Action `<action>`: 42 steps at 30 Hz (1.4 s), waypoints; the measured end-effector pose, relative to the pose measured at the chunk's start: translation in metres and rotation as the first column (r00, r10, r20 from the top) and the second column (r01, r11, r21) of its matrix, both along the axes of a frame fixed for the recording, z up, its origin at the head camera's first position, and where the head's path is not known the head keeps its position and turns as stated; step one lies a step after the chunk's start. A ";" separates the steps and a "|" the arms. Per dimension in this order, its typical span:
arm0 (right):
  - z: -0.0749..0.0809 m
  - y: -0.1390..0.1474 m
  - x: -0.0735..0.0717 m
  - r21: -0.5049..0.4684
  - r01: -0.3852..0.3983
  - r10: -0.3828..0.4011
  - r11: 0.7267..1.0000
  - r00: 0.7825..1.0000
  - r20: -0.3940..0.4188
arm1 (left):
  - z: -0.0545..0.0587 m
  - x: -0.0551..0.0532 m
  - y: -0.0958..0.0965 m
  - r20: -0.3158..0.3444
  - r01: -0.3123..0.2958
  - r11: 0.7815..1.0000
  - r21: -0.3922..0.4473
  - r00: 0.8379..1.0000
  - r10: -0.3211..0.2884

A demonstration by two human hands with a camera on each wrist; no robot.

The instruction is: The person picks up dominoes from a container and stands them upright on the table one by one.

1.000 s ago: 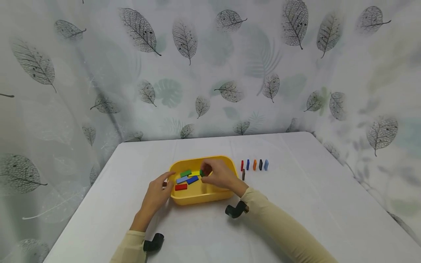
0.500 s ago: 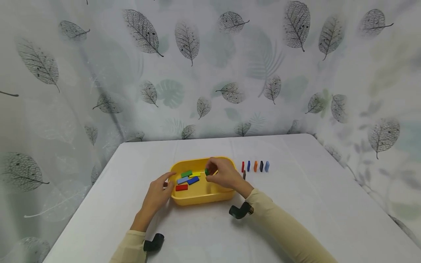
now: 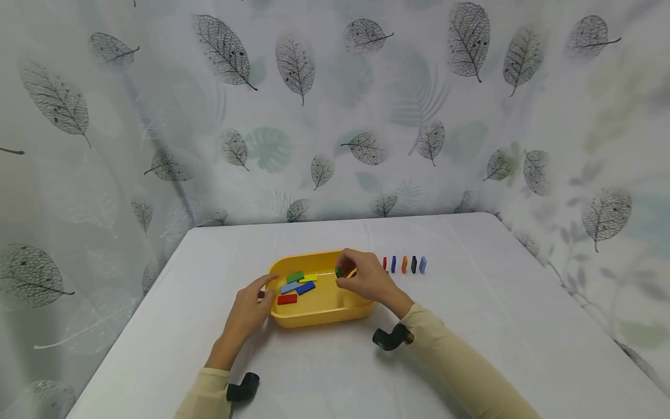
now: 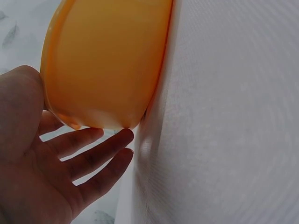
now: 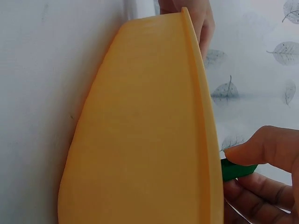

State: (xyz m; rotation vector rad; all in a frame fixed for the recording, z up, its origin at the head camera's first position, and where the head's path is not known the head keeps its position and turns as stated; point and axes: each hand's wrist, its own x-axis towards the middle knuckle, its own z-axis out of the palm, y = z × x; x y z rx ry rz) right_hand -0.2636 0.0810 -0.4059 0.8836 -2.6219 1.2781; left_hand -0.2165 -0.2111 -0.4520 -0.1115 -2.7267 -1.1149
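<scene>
Touching the yellow box (image 3: 320, 319) at 9 o'clock from its middle, my left hand (image 3: 247, 311) has its fingers loose and spread, not squeezing. I guess the box is thin, light plastic, so a soft touch on its edge should do. Inside, a red block (image 3: 287, 299) lies between 8 and 9 o'clock. A dark blue block (image 3: 306, 288) and light blue block (image 3: 288, 287) sit near 9, then a yellow block (image 3: 309, 279) and one flat green block (image 3: 295, 277) around 10.

Over the box, between 1 and 2 o'clock, my right hand (image 3: 369, 279) pinches a small green block (image 5: 239, 171) between thumb and fingers. It looks hard and light to me. It probably won't squash, but smooth sides could slip, so I'd hold its flat sides near the middle.

Outside, between 2 and 3 o'clock, an orange block (image 3: 405, 265) stands in a row with others. Leafy cloth (image 3: 335, 105) hangs at 12.
</scene>
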 end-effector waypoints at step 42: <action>0.005 0.060 0.002 -0.094 0.164 -0.164 0.982 0.986 0.006 | 0.000 0.000 0.001 0.009 -0.005 1.000 -0.002 1.000 0.005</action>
